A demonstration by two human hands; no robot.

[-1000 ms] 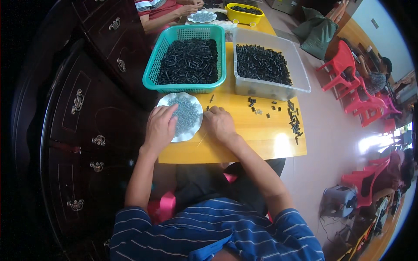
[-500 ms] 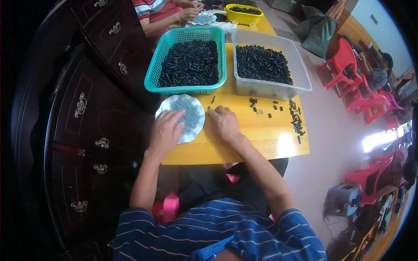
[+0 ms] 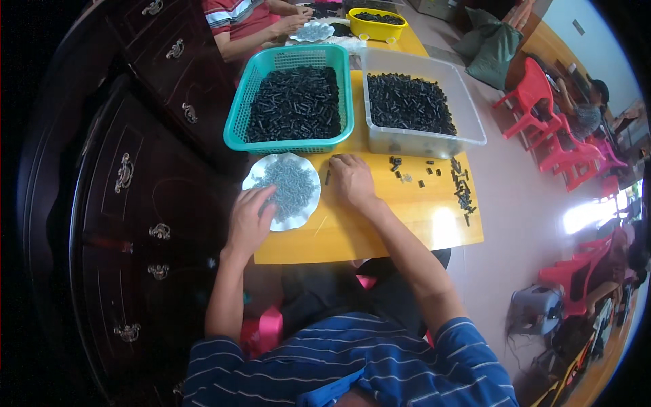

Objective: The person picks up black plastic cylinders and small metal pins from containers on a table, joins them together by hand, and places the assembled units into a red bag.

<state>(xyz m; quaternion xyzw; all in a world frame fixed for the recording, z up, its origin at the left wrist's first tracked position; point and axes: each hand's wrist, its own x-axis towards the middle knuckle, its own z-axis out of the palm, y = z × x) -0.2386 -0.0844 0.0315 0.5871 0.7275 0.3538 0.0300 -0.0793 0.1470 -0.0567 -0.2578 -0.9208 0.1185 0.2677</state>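
Note:
My left hand (image 3: 249,218) hovers over the near left edge of a white wavy-rimmed plate (image 3: 313,199). Its thumb and fingers are apart, fingertips at a heap of small silvery screw-like pieces (image 3: 288,178); I make out nothing held. On the yellow table, right of the plate, my right hand (image 3: 354,182) rests with curled fingers. Whatever its fingertips pinch, if anything, is hidden. A small black tubular part (image 3: 328,177) lies just left of those fingers.
Beyond the plate stand a green basket (image 3: 230,112) and a clear plastic bin (image 3: 468,139), both holding black parts. Loose black pieces (image 3: 397,163) and a row of joined parts (image 3: 462,190) lie at right. Across the table another person (image 3: 288,26) works near a yellow tub (image 3: 380,28).
My left hand has drawn back slightly toward the plate's near left edge. My right hand's fingertips have shifted a little to the right, leaving the small black part in plain sight.

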